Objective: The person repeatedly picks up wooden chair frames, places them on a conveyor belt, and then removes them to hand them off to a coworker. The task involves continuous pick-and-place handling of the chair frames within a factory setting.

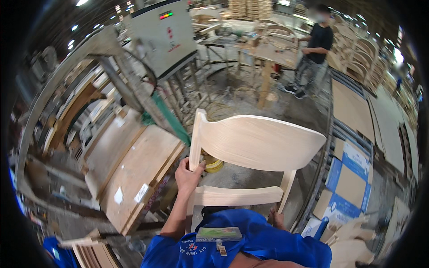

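A pale, unfinished wooden chair back frame [263,140] is held upright in front of my body. It has a broad curved top panel, two side posts and a lower crossrail [239,195]. My left hand [188,175] is closed round the left post, just below the curved panel. Lower down, my right hand [276,218] is closed at the bottom of the right post [287,190], with part of its fingers hidden. The lower ends of the posts are partly hidden by my blue shirt and arms.
A wooden press form [147,161] stands close on my left, with a grey control cabinet [167,38] behind it. Along my right runs a roller conveyor [333,116] with cardboard sheets and blue-and-brown cartons [346,183]. A person [315,49] stands at a far worktable [279,53].
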